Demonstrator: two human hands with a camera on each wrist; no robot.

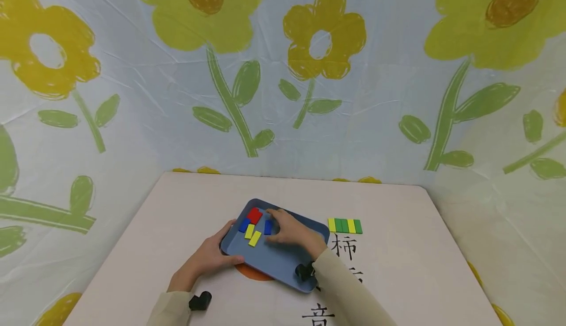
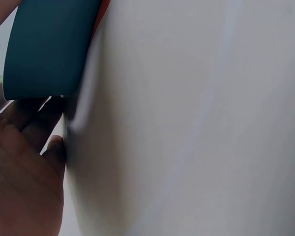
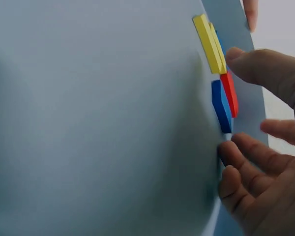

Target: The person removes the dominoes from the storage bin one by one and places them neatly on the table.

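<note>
A blue-grey tray [image 1: 274,257] with raised rims sits at an angle on the table. My left hand [image 1: 208,256] grips its left end, the thumb along the near rim; in the left wrist view the other fingers [image 2: 46,115] pass behind the tray wall. Over the tray, my right hand [image 1: 289,228] has thumb and fingers spread to either side of a blue block [image 1: 268,227], holding nothing. Left of that lie two yellow blocks [image 1: 254,238], another blue block [image 1: 244,225] and red ones [image 1: 254,215]. The right wrist view shows the fingertips close to the blue block [image 3: 221,105].
To the right of the tray, several yellow and green blocks [image 1: 345,226] stand side by side in a row on the table [image 1: 398,257]. Black printed characters [image 1: 344,247] lie below them. An orange shape [image 1: 253,272] shows under the tray's near edge. Flower-patterned cloth [image 1: 367,120] surrounds the table.
</note>
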